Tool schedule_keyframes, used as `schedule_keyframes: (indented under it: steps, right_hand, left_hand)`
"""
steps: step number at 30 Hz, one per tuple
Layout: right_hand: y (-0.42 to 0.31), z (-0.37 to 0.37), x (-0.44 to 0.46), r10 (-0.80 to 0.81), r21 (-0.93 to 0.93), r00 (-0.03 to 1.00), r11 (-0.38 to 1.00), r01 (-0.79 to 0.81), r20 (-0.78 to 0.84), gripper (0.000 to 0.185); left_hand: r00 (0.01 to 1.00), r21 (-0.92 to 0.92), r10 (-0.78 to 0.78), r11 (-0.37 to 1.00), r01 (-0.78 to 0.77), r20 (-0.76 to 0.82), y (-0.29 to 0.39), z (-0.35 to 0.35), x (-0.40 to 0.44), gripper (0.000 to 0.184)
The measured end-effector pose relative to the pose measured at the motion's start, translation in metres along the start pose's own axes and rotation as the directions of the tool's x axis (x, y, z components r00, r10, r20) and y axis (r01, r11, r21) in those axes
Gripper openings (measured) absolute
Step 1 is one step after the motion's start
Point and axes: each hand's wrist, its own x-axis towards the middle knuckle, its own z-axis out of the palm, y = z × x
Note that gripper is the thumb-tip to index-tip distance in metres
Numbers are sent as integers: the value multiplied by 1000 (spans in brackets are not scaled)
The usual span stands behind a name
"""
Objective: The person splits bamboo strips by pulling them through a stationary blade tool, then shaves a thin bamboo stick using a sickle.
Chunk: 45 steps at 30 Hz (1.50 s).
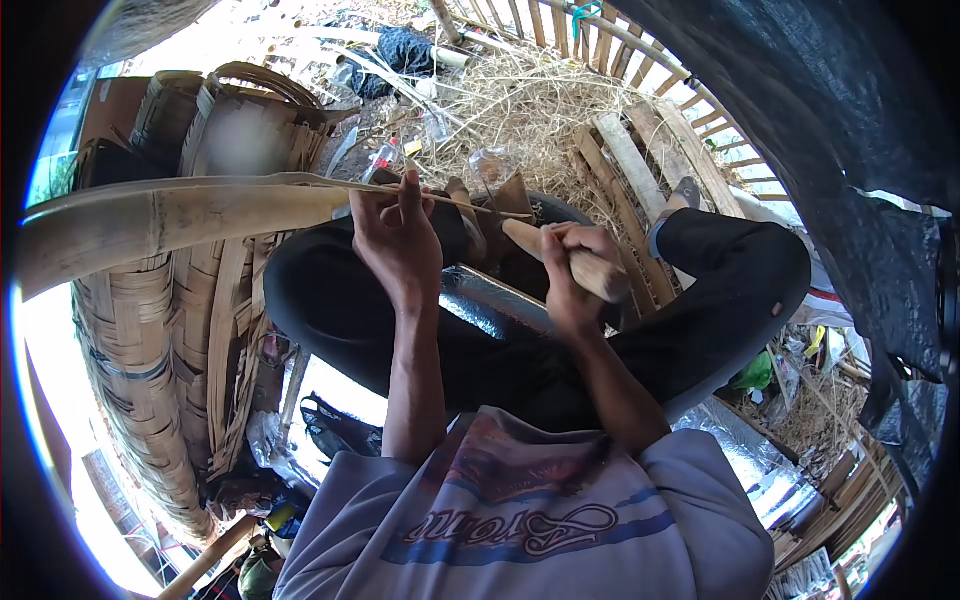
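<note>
My left hand (pixel 398 240) is closed round a long split bamboo strip (pixel 250 212), its index finger pointing up. The strip's wide, pale part runs out to the left edge of the view, and a thin end reaches past my fingers to the right. My right hand (pixel 578 275) grips the thick wooden handle (pixel 525 238) of a knife. A thin dark blade (pixel 489 196) shows beyond the handle, close to the strip's thin end; whether it touches cannot be made out. Both hands are above my crossed legs (pixel 710 275).
Rolled woven bamboo mats (pixel 140 340) stand at the left. Wooden planks (pixel 640 160) and dry straw shavings (pixel 530 100) lie ahead. A slatted bamboo fence (pixel 640 55) and a dark tarp (pixel 800 110) close off the right. A black plastic bag (pixel 405 50) lies farther ahead.
</note>
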Motion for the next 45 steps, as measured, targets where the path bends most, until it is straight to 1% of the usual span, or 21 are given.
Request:
schedule_keyframes:
  steps: [3,5,7,9,10,13,14,15,17,20,21,23,24,25,27,28,30,34,39,41,45]
  right_hand:
    - [24,-10,-5,101,-109,993,988,-108,-63,21]
    - [-4,-10,2,90,-14,989,996,-92,-120,22]
    - [-35,-4,12,-101,309,995,946,95,4,21]
    - [-41,-4,11,-145,389,987,915,107,70,20]
    - [-30,-1,7,-126,323,992,940,113,19,20]
    - [27,-5,-8,94,-160,995,982,-95,-14,20]
    - [61,-13,-18,90,-162,996,982,-91,-18,20]
    - [102,-23,-30,196,-104,977,973,-205,-86,20]
    - [113,-29,-31,297,-38,942,951,-306,-153,21]
    - [55,-20,-10,95,-123,983,986,-115,-154,20]
    - [40,-16,-7,106,-127,983,984,-126,-147,20]
    - [22,-8,-2,30,117,997,993,-21,-71,19]
    - [33,-9,-7,35,82,997,996,-29,-67,19]
    - [53,-16,-15,73,-115,995,990,-80,-69,19]
    - [91,-27,-22,163,-199,985,965,-172,-61,19]
    - [96,-29,-20,157,-199,986,966,-166,-61,19]
    - [98,-31,-16,319,-31,910,940,-339,-265,19]
    - [73,-33,-7,157,-39,964,985,-169,-217,19]
    - [103,-38,-19,96,-137,982,983,-119,-162,19]
    - [115,-44,-21,308,-83,921,938,-336,-240,19]
    - [82,-43,-6,213,-52,961,973,-225,-174,19]
  left_hand:
    - [1000,-18,-3,1000,2,-4,2,2,2,22]
    - [999,-43,-32,999,31,-17,1,1,2,23]
    - [1000,-12,-7,1000,7,16,-3,-1,3,23]
    - [1000,15,-4,1000,3,24,-2,-1,1,23]
    - [999,41,4,999,-6,37,-1,-1,1,23]
    - [1000,-15,-6,1000,6,16,1,0,1,23]
    - [1000,-19,-4,1000,4,20,1,1,0,23]
    - [1000,-43,-20,999,21,19,1,3,0,24]
    - [999,-71,-32,997,34,24,3,4,0,24]
    - [999,2,-47,999,47,2,2,2,0,24]
    - [999,-15,-33,999,33,8,0,1,1,24]
    - [1000,-33,-15,999,15,11,-2,1,2,24]
    - [1000,-9,-17,1000,17,15,-2,0,2,23]
    - [1000,13,-16,1000,16,22,-1,0,2,23]
    - [1000,-24,-25,999,26,10,-2,0,3,23]
    - [999,-56,-39,998,38,-7,-3,0,3,22]
    - [999,-61,-37,997,37,1,0,1,1,22]
    - [1000,-61,-31,998,31,-2,2,0,1,23]
    - [1000,-17,-24,1000,24,9,1,-1,0,22]
    - [1000,-43,-26,999,26,7,-1,0,0,24]
    - [1000,-26,-25,999,25,-8,4,0,1,21]
